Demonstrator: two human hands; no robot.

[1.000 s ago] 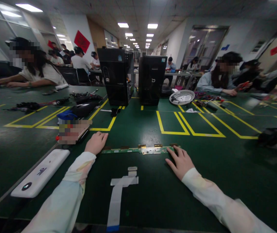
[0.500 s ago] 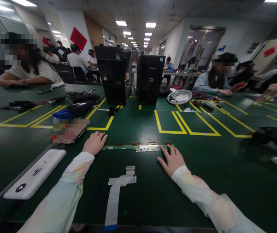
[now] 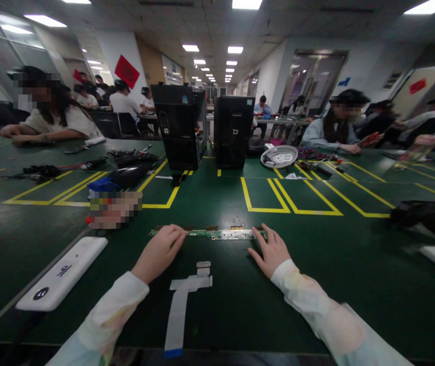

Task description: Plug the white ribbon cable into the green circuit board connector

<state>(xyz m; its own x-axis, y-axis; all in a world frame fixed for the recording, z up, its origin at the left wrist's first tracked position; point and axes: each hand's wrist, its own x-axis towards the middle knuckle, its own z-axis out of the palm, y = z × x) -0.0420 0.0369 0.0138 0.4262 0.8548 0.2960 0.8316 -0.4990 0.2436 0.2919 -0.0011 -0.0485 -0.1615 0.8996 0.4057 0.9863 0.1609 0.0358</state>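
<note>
A long, narrow green circuit board [image 3: 232, 234] lies flat across the green table [image 3: 240, 315]. My left hand [image 3: 160, 251] rests over its left part, fingers bent together at the board; whether they pinch it is hidden. At the right end, my right hand [image 3: 270, 250] has its fingers spread, the fingertips touching the board and the thumb apart. Nearer to me lies a flat white ribbon cable [image 3: 177, 317] with a blue end and a connector at its top.
A white power bank [image 3: 63, 274] lies at the left. Two black computer towers [image 3: 181, 127] [image 3: 234, 132] stand behind, beside a white round basket [image 3: 279, 156]. Cables and tools lie at both sides. Several people sit at tables beyond.
My left hand has moved right, from beside the board's left end to over its left part, and its fingers have drawn together. The view has tilted slightly upward.
</note>
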